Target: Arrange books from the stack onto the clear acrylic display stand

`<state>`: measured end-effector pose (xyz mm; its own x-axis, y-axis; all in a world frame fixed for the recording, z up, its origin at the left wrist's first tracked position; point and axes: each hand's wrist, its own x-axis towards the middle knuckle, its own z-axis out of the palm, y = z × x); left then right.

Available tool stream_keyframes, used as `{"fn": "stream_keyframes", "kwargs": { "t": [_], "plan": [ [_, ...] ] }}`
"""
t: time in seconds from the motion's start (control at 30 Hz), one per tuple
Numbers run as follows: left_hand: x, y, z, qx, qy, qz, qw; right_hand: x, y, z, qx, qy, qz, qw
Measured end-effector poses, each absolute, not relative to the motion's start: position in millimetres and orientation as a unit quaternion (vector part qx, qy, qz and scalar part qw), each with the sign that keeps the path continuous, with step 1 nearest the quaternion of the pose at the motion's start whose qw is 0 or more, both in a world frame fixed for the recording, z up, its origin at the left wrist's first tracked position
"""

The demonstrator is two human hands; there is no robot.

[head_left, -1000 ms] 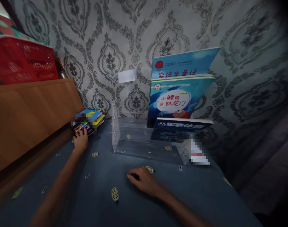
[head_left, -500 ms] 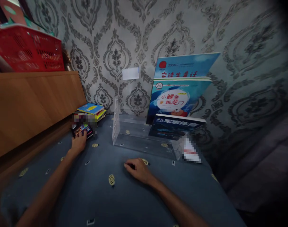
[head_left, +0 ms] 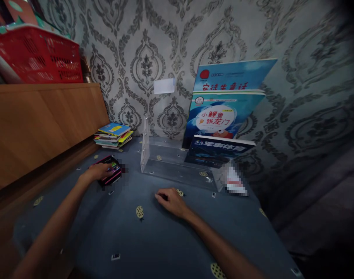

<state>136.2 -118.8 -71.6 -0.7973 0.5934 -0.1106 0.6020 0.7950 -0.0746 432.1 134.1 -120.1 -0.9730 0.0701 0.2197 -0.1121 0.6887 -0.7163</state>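
Observation:
My left hand (head_left: 97, 171) grips a small dark book with a bright pink-edged cover (head_left: 111, 174), held just above the blue patterned cloth (head_left: 153, 240). A stack of small colourful books (head_left: 114, 135) lies behind it against the wall. My right hand (head_left: 172, 201) rests on the cloth with its fingers curled loosely, nothing visible in it. A clear acrylic book stand (head_left: 165, 162) sits ahead of that hand. It holds three upright books: a dark blue one (head_left: 219, 151) in front, a light blue one (head_left: 220, 116) behind it, another blue one (head_left: 232, 75) at the back.
A wooden headboard-like panel (head_left: 40, 124) runs along the left, with a red plastic basket (head_left: 37, 56) on top. Patterned grey wallpaper (head_left: 153, 50) backs the scene, with a white card (head_left: 164, 86) stuck on it. The cloth surface drops off at the right edge.
My left hand has pulled the small dark book away from the stack, toward me and to the right. My right hand has stayed in place on the cloth.

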Motion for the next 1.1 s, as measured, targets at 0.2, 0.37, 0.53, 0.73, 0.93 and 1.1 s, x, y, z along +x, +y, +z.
{"fn": "stream_keyframes", "kwargs": {
  "t": [0.2,0.37,0.53,0.73,0.93,1.1],
  "plan": [
    [116.3,-109.3,-82.1,0.158,0.987,-0.014,-0.006,431.3,133.2,-119.7,-0.004,-0.918,0.381,0.110],
    [123.2,-111.3,-100.8,0.134,0.990,0.017,-0.025,431.3,133.8,-119.7,0.004,-0.918,0.381,0.108],
    [133.4,-118.7,-111.0,0.189,0.981,0.030,-0.037,431.0,134.9,-119.3,0.006,-0.909,0.403,0.106],
    [148.9,-119.9,-118.2,0.228,0.972,0.036,-0.051,432.5,132.6,-120.8,0.007,-0.925,0.362,0.118],
    [166.3,-118.7,-119.4,0.255,0.965,0.040,-0.050,437.6,129.0,-121.7,0.024,-0.938,0.313,0.148],
    [184.0,-115.9,-121.5,0.289,0.955,0.042,-0.050,443.1,126.4,-121.5,0.055,-0.962,0.216,0.156]
  ]
}}
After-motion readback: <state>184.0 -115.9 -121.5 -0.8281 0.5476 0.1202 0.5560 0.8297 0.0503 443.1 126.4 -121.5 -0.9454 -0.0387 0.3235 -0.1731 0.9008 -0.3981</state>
